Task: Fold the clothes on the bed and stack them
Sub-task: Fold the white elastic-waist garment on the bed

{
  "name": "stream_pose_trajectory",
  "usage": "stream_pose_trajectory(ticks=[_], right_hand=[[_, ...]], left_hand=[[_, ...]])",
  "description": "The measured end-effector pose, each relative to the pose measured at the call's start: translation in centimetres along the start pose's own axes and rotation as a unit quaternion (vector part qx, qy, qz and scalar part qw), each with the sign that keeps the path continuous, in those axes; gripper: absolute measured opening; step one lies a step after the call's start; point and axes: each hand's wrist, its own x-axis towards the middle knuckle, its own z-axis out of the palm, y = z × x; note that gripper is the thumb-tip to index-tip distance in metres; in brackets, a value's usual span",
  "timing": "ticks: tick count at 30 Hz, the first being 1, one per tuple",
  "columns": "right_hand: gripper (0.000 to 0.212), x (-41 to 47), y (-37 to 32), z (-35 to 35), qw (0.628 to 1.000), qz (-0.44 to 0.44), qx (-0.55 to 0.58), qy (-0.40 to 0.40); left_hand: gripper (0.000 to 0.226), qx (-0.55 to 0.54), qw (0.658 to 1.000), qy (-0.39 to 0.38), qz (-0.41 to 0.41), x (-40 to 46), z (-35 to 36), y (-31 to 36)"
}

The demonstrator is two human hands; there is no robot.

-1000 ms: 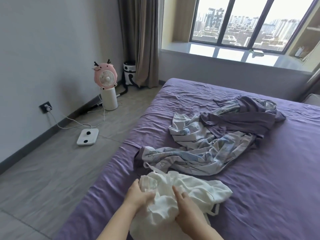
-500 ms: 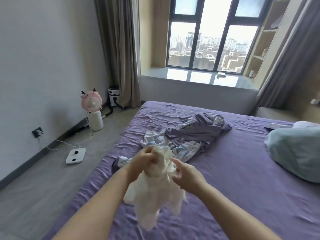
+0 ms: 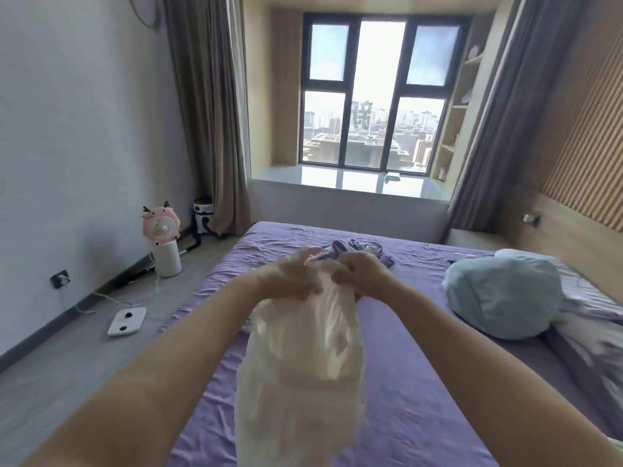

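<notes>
Head view: a bed (image 3: 421, 382) with a wrinkled purple sheet, stretching away beneath both raised hands toward a tall window (image 3: 377, 96) with city buildings beyond. Grey-brown curtains (image 3: 209, 112) either side. Right of the right hand, a pale blue pillow (image 3: 502, 294). On the grey floor, left of the left hand, a pink fan (image 3: 161, 227) on a white base and a white scale (image 3: 127, 321).

Left hand (image 3: 286, 281) and right hand (image 3: 360, 274) close together, both gripping the top of a white garment (image 3: 303, 382) hanging below them above the sheet. Motion blur over fingers and cloth; exact finger positions hard to tell. Beyond the hands, mostly hidden, a crumpled purple-and-patterned garment (image 3: 357, 247) on the bed.
</notes>
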Motion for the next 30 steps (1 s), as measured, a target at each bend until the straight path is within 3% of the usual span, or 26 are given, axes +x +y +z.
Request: stream_pose_trajectory(ticks=[3,5,7,10,13,16,22,27,30], right_hand=[[0.022,-2.5,-0.8,-2.4,0.996,0.04,0.074,0.038],[0.026,-3.8,-1.2,-3.9,0.995,0.055,0.069,0.042],[0.032,-5.0,-1.2,-5.2,0.992,0.085,0.088,0.041],[0.042,-6.8,-0.3,-6.5,0.984,0.134,0.116,0.032],[0.034,-8.2,0.7,-7.4,0.978,0.154,0.13,0.051],[0.027,-9.2,1.3,-8.3,0.97,0.151,0.166,0.091],[0.018,-11.9,1.5,-10.4,0.95,0.116,0.247,0.153],[0.014,-15.5,1.9,-11.4,0.94,0.093,0.274,0.179],[0.012,-18.5,3.1,-11.4,0.969,0.097,0.171,0.149]], left_hand=[[0.082,0.283,0.959,0.033,0.001,-0.5,2.0,0.2],[0.068,0.325,0.944,0.054,-0.031,-1.0,3.5,-0.6],[0.055,0.305,0.948,0.05,-0.077,-1.7,4.7,-1.6],[0.048,0.187,0.974,-0.033,-0.123,-2.8,7.3,-2.3],[0.051,0.116,0.984,-0.077,-0.111,-2.9,11.4,-1.4],[0.05,0.13,0.983,-0.093,-0.093,-2.5,15.9,-0.2],[0.04,0.145,0.983,-0.052,-0.101,-3.0,20.6,2.0],[0.026,-0.008,0.988,-0.027,-0.153,-4.1,22.1,1.7],[0.018,-0.003,0.989,0.024,-0.149,-4.7,21.3,1.1]])
